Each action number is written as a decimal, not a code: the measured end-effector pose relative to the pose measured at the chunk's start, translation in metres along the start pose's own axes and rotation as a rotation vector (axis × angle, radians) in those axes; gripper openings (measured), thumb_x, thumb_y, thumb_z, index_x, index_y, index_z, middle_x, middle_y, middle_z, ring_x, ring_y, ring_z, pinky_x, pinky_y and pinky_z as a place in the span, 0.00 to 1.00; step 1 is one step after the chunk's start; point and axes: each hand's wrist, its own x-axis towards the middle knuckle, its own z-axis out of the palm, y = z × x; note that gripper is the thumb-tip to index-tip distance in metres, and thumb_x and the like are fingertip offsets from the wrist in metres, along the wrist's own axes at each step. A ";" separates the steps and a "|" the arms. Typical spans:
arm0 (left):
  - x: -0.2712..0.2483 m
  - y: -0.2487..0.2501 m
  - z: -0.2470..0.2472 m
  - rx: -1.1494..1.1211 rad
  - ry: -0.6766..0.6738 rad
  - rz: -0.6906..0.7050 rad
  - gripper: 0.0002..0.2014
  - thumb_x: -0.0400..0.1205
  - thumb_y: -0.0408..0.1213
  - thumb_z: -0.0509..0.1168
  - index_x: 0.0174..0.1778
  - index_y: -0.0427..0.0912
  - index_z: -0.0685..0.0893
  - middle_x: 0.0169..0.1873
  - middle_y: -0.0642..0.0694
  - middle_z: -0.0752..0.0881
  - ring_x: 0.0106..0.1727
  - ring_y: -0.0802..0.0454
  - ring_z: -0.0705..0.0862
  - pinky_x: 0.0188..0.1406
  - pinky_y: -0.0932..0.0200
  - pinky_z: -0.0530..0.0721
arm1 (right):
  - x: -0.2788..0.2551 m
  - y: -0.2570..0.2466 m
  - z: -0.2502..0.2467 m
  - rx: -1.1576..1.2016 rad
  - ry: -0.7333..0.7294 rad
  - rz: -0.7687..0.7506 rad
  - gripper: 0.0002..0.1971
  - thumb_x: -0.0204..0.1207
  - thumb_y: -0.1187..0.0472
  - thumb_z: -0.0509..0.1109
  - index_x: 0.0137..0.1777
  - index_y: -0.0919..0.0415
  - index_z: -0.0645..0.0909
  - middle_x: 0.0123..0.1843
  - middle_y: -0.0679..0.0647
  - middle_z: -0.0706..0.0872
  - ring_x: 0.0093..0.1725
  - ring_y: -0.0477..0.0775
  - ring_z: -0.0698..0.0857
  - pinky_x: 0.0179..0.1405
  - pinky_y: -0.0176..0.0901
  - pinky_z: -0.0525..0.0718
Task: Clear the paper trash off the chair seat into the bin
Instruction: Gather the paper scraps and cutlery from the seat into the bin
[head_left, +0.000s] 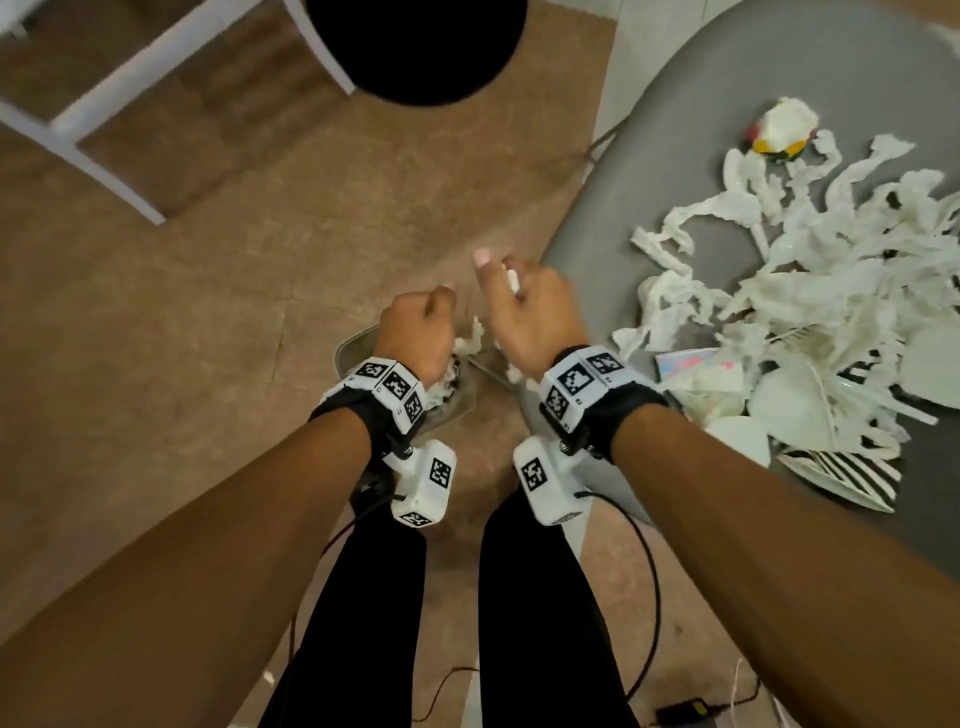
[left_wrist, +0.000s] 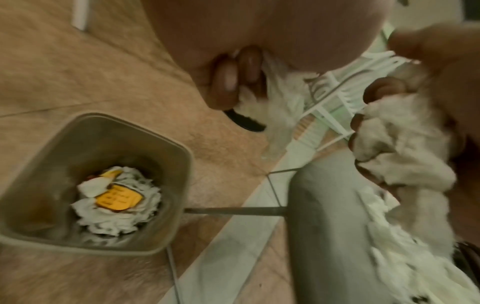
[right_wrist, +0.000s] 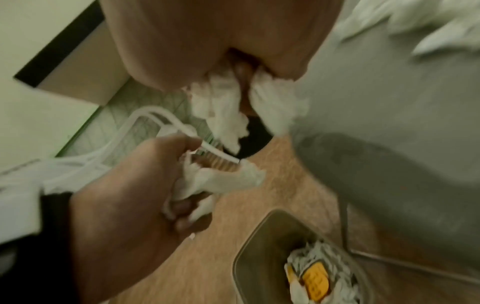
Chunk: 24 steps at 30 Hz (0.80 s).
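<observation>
Both hands above the bin, each clutching paper scraps.
Left hand (head_left: 415, 327) and right hand (head_left: 524, 306) curl round white shreds (right_wrist: 223, 107) over the bin (left_wrist: 145, 131); the remaining pile (head_left: 810, 291) lies on the grey chair seat (head_left: 779, 78), right.

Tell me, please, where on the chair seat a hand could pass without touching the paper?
The chair seat is bare along its far and left edge, between the rim and the shredded paper pile. The right and near parts are crowded with strips and striped scraps.
</observation>
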 end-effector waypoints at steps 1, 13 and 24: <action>0.003 -0.018 -0.009 -0.010 -0.019 -0.025 0.21 0.81 0.48 0.53 0.26 0.41 0.77 0.28 0.44 0.83 0.35 0.41 0.81 0.40 0.49 0.79 | -0.002 -0.005 0.020 -0.002 -0.072 0.027 0.23 0.84 0.41 0.58 0.33 0.54 0.73 0.31 0.53 0.82 0.36 0.60 0.82 0.39 0.46 0.76; 0.042 -0.169 -0.030 -0.082 -0.309 -0.321 0.10 0.78 0.37 0.63 0.55 0.49 0.78 0.57 0.39 0.85 0.58 0.38 0.85 0.59 0.44 0.84 | 0.003 0.053 0.181 0.076 -0.469 0.461 0.43 0.65 0.52 0.69 0.84 0.51 0.61 0.74 0.50 0.76 0.71 0.55 0.79 0.72 0.52 0.79; 0.042 -0.138 -0.042 0.002 -0.298 -0.269 0.20 0.80 0.40 0.65 0.70 0.45 0.81 0.64 0.45 0.86 0.66 0.47 0.83 0.70 0.49 0.80 | 0.013 0.041 0.151 -0.075 -0.474 0.343 0.17 0.83 0.59 0.61 0.69 0.57 0.81 0.64 0.60 0.88 0.62 0.61 0.87 0.62 0.50 0.84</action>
